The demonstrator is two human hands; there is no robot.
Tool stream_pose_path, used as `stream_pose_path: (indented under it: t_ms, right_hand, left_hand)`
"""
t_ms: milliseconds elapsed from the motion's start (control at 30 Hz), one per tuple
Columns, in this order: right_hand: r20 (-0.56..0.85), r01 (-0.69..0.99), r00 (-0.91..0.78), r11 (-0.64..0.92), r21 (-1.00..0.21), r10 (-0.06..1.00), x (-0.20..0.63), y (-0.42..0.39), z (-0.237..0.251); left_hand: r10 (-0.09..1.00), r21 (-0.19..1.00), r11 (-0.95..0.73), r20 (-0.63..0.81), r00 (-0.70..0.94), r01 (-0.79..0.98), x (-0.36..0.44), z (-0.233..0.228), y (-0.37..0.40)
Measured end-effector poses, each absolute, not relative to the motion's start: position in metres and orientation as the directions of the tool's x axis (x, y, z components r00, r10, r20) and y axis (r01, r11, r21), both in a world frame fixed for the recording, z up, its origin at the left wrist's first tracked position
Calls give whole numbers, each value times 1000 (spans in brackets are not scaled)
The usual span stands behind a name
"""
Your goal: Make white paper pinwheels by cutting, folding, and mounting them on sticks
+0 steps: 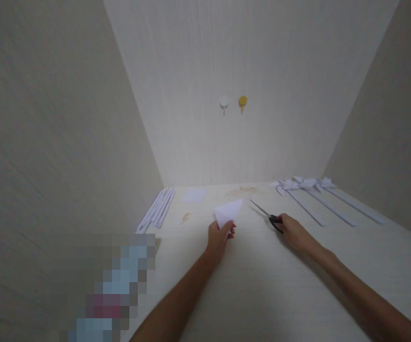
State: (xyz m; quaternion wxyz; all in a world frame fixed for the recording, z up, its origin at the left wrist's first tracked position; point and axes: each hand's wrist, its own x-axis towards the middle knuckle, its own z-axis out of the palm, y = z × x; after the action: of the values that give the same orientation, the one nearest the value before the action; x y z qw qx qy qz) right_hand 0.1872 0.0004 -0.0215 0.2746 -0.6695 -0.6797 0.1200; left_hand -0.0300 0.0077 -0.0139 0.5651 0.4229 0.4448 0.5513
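My left hand [218, 236] pinches the near corner of a white paper folded into a triangle [229, 212], lifted a little above the pale table [262, 285]. To its right, my right hand [292, 232] closes on the black handles of a pair of scissors [266, 214]. Their thin blades lie on the table and point away to the far left, toward the paper.
Three finished white paper pinwheels on long paper sticks [315, 194] lie at the far right. A bundle of rolled white paper sticks [157, 209] lies at the far left, with a flat white sheet [194, 194] beside it. Two hooks [233, 102] hang on the back wall.
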Motion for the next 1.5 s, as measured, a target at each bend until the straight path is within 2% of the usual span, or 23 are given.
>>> stream_pose_path:
  t_ms: [100, 167, 233, 333, 467, 700, 867, 1500]
  right_hand:
    - [66, 519, -32, 73, -852, 997, 179, -5, -17]
    - [7, 355, -118, 49, -934, 993, 169, -12, -14]
    - [25, 290, -163, 72, -954, 986, 159, -19, -13]
    - [-7, 288, -293, 81, -954, 956, 152, -27, -11]
    - [-23, 386, -395, 143, -911, 918, 160, -30, -10]
    - [-77, 637, -408, 224, -738, 910, 171, -30, -12]
    - [-55, 716, -396, 271, -643, 917, 169, -31, -12]
    - [-67, 646, -412, 239, -725, 909, 167, -32, -12]
  left_hand:
    - [997, 957, 64, -73, -22, -283, -31, -13, 10]
    - [996, 951, 76, -89, -28, -300, -31, -12, 10]
    - [994, 949, 88, -102, -33, -303, -31, -11, 10]
    - [993, 950, 96, -111, -33, -299, -30, -11, 9]
    - [994, 953, 93, -104, -23, -289, -30, -11, 10]
    - [998, 962, 62, -61, 9, -266, -31, -16, 10]
    - [998, 972, 33, -19, 61, -234, -30, -17, 10]
    - [994, 979, 19, 4, 111, -201, -28, -17, 9]
